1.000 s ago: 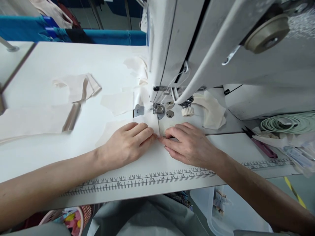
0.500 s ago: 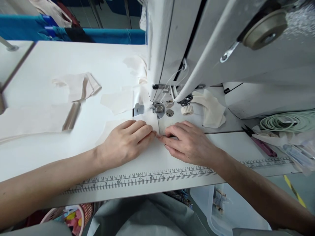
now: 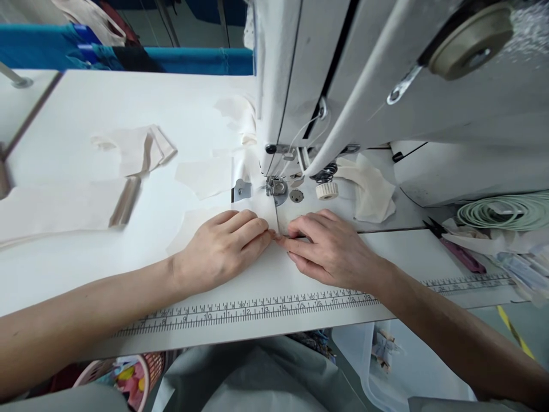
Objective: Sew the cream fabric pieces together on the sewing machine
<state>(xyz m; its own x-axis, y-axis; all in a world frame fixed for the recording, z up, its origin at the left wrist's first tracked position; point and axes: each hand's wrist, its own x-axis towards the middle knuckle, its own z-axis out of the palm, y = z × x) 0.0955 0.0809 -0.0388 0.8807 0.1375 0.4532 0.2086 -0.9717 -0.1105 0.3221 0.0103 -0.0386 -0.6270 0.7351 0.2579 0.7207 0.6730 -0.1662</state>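
Observation:
A piece of white fabric (image 3: 259,207) runs under the presser foot (image 3: 274,186) of a sewing machine (image 3: 343,74). My left hand (image 3: 227,246) rests on this fabric, its fingers together and its thumb and fingertips closed on the near edge. From the right, my right hand (image 3: 328,246) meets it, with its index fingertip and thumb at the same fabric edge. The fingertips of both hands almost touch just in front of the foot. The part of the fabric beneath my left hand is hidden.
Stacked cut fabric pieces (image 3: 64,206) lie at the left, with a cream scrap (image 3: 366,191) right of the needle. Thread snips (image 3: 461,254) and a coil of pale green cord (image 3: 506,212) sit at the right. A printed ruler (image 3: 266,313) follows the table's front edge; below is a plastic bin (image 3: 412,366).
Almost nothing differs. Both hands keep their hold at the fabric edge, and the view has shifted very slightly.

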